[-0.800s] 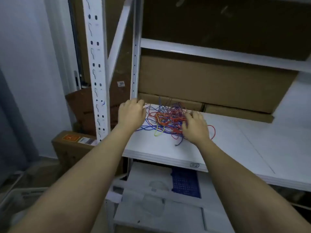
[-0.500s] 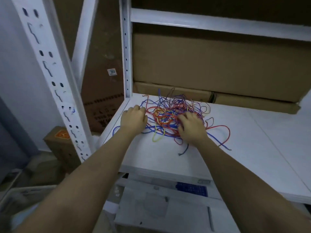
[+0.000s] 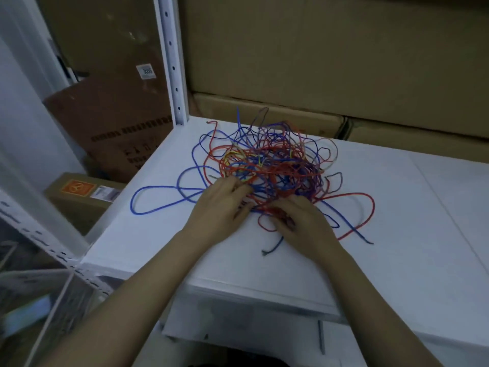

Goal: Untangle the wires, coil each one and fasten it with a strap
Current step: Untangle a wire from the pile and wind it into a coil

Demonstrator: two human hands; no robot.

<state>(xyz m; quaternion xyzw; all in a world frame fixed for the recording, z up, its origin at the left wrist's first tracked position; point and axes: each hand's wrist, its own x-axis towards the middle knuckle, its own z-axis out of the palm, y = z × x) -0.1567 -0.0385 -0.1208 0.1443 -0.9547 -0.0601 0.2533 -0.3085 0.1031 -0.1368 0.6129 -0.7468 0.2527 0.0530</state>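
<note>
A tangle of thin wires [image 3: 275, 165], red, blue, purple and yellow, lies on the white shelf board [image 3: 397, 234]. A long blue loop [image 3: 158, 200] trails out to the left and a red loop [image 3: 365, 207] to the right. My left hand [image 3: 219, 207] rests at the near left edge of the tangle with its fingertips in the red and blue strands. My right hand [image 3: 304, 226] is at the near side, its fingers curled around red strands. No strap is in view.
A white perforated upright [image 3: 173, 62] stands at the shelf's back left corner, another slanted post [image 3: 34, 194] at near left. Cardboard boxes [image 3: 317, 62] fill the back of the shelf and more boxes [image 3: 84, 197] sit on the floor at left.
The view has closed in on the shelf. Both hands have drawn together at the near side of the tangle, the left hand moving right from the shelf's left edge.
</note>
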